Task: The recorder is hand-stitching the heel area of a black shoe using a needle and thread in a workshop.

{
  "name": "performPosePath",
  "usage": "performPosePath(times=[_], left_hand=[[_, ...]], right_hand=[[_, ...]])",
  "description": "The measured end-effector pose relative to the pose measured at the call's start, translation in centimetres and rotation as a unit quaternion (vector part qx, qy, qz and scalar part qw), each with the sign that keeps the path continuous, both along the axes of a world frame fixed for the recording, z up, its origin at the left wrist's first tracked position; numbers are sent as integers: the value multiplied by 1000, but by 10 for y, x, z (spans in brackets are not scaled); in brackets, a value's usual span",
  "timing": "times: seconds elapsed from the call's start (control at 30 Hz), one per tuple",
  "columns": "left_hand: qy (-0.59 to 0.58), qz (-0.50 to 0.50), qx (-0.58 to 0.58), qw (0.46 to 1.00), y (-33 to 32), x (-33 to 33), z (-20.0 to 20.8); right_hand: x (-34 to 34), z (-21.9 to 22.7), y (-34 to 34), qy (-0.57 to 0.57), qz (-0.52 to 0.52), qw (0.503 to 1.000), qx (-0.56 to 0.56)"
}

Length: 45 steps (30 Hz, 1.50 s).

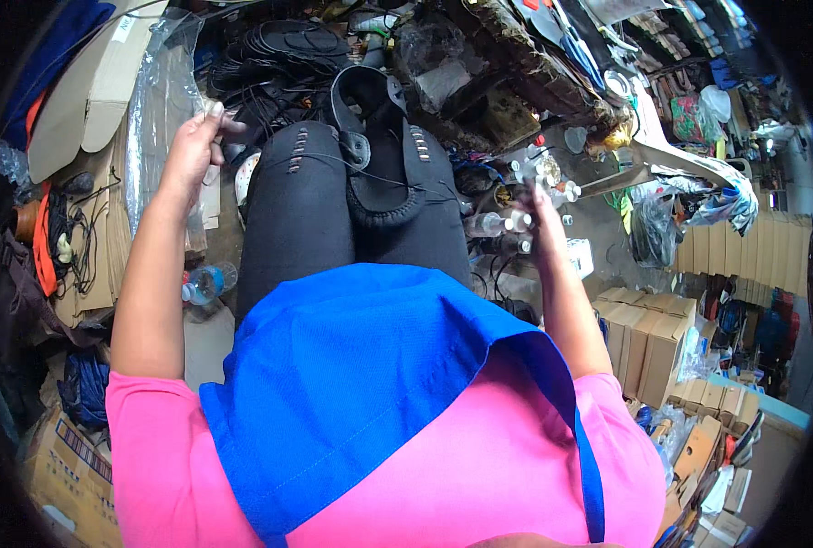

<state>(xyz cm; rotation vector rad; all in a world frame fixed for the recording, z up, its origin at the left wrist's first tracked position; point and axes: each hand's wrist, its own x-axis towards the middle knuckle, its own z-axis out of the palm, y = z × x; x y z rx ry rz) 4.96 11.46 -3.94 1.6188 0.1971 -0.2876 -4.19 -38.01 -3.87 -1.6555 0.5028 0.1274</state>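
A black shoe upper (383, 187) rests across my thighs, its opening facing up and its strap with a metal eyelet toward the left. Thin dark thread (429, 187) trails from it over my right thigh. My left hand (196, 151) is raised left of my knee, apart from the shoe, with thumb and fingers pinched together; whatever lies between them is too small to make out. Out to the right, my right hand (545, 224) is held edge-on beside several small clear bottles (493, 225) with white caps. Its fingers are blurred and partly hidden.
Flattened cardboard (105, 82) and clear plastic sheeting (164, 82) stand at the left. Coiled black cord (283, 55) lies ahead of my knees. A plastic bottle (210, 284) lies by my left thigh. Cardboard boxes (648, 333) are stacked at the right, near a worn wooden bench (516, 55).
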Motion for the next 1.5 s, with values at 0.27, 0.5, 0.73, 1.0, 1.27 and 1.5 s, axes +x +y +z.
performPosePath(times=[0.27,0.5,0.73,1.0,1.27,1.5], left_hand=[[-8,-248,474,845,-105,73,8],[-4,-226,438,870,-112,65,-7],[-22,-217,20,976,-88,60,-20],[-46,-289,433,853,-108,61,1],[-441,-252,205,836,-158,-13,39],[-295,-380,135,866,-167,-8,18]], right_hand=[[78,93,148,-195,491,644,-554],[84,93,176,-31,526,616,-586],[75,86,161,-20,511,705,-492],[31,76,159,-25,378,764,-522],[17,66,148,-238,309,720,-574],[11,80,139,-108,428,771,-459]])
